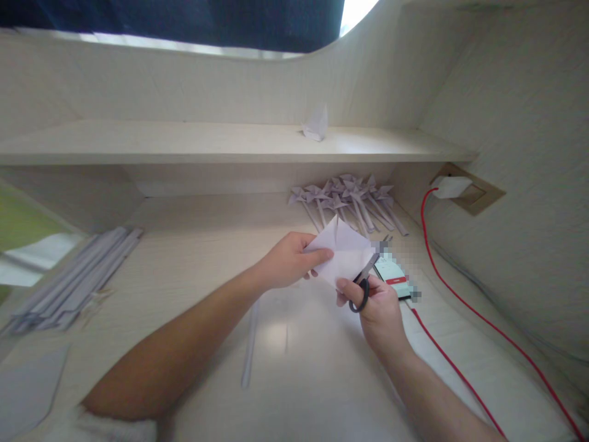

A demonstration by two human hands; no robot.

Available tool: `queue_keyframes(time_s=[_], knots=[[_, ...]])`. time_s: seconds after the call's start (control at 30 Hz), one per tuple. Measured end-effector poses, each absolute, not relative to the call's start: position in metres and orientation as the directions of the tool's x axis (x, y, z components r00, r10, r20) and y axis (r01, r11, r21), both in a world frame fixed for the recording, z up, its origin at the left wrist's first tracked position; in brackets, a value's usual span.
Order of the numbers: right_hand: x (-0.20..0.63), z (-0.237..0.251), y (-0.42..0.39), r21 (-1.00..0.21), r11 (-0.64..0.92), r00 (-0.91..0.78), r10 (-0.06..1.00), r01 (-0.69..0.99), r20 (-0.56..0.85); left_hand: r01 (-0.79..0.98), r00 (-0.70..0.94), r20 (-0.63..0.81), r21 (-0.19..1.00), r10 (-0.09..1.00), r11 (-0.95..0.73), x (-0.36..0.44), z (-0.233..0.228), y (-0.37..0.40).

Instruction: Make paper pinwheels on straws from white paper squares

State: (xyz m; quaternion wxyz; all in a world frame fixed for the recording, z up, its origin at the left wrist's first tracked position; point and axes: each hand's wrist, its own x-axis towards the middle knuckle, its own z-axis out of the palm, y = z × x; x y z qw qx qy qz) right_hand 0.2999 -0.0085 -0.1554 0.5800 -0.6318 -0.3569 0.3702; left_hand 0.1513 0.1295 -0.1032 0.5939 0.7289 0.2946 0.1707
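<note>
A square of white paper (352,248), creased and slit at its top corner, is held up above the desk. My left hand (297,258) pinches its left corner, thumb on top. In my right hand (380,304) are black-handled scissors (359,294), my fingers through the loops and the blades pointing up and away along the paper's right side. My right thumb is near the paper's lower corner; I cannot tell whether it grips it. Below my left forearm, a thin white paper stick (250,350) lies on the desk.
Several paper pinwheels on sticks (350,193) lie at the back right. A phone (396,279) with a red cable (453,368) rests beside my right hand. Rolled paper sticks (87,276) and paper sheets (32,387) lie left. A folded paper piece (315,124) stands on the shelf (207,141).
</note>
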Motion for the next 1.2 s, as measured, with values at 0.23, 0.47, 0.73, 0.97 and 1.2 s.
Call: queue_keyframes(time_s=[0.23,0.47,0.73,0.97,1.2], knots=[[0.297,-0.156,-0.006,-0.990,-0.142,0.286,0.947,-0.024,-0.143,0.212,0.684,0.020,0.951,0.729,-0.225,0.130,-0.086,0.144],[0.287,-0.146,-0.013,-0.953,-0.277,0.054,0.961,0.127,-0.272,0.152,0.616,0.171,0.932,0.769,-0.329,0.106,-0.065,0.152],[0.285,-0.141,-0.013,-0.942,-0.312,0.036,0.950,0.126,-0.310,0.185,0.659,0.113,0.934,0.744,-0.306,0.115,-0.069,0.144],[0.286,-0.138,-0.012,-0.949,-0.292,0.035,0.956,0.115,-0.290,0.161,0.680,0.108,0.943,0.725,-0.291,0.119,-0.071,0.141],[0.286,-0.139,-0.014,-0.954,-0.283,0.036,0.959,0.098,-0.281,0.164,0.685,0.109,0.940,0.720,-0.299,0.119,-0.073,0.143]])
